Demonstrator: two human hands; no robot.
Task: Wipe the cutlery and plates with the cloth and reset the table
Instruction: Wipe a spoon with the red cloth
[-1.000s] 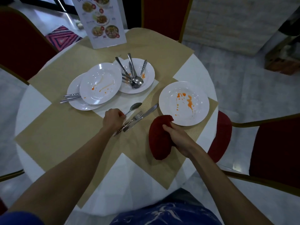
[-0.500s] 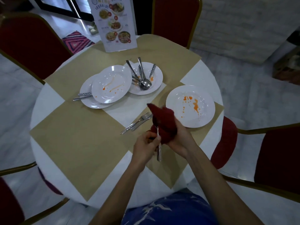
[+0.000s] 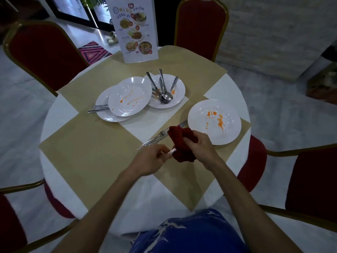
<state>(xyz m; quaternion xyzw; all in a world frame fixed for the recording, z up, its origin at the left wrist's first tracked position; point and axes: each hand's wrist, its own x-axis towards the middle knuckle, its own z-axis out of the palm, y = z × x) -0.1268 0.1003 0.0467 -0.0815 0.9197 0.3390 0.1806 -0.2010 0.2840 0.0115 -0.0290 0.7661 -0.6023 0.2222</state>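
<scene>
My left hand (image 3: 152, 159) grips the handle of a spoon (image 3: 171, 151) whose bowl is buried in the dark red cloth (image 3: 182, 144). My right hand (image 3: 202, 147) is closed around that cloth, above the table's near middle. A fork and knife (image 3: 158, 136) lie on the beige mat just behind the cloth. To the right sits a white plate (image 3: 214, 121) with orange sauce stains. Further back are two overlapping stained plates (image 3: 129, 96) with cutlery handles (image 3: 98, 108) sticking out beneath, and a plate (image 3: 175, 88) holding several pieces of cutlery (image 3: 163, 88).
A standing menu card (image 3: 135, 30) is at the table's far edge. Red chairs with gold frames (image 3: 200, 24) surround the round white table (image 3: 60, 117), one close at right (image 3: 313, 181). Beige placemats (image 3: 87, 148) cover much of the top.
My left hand picked the spoon up from beside the fork and knife and brought it to the cloth, which my right hand lifted off the table. The spoon handle swung from pointing down to sideways.
</scene>
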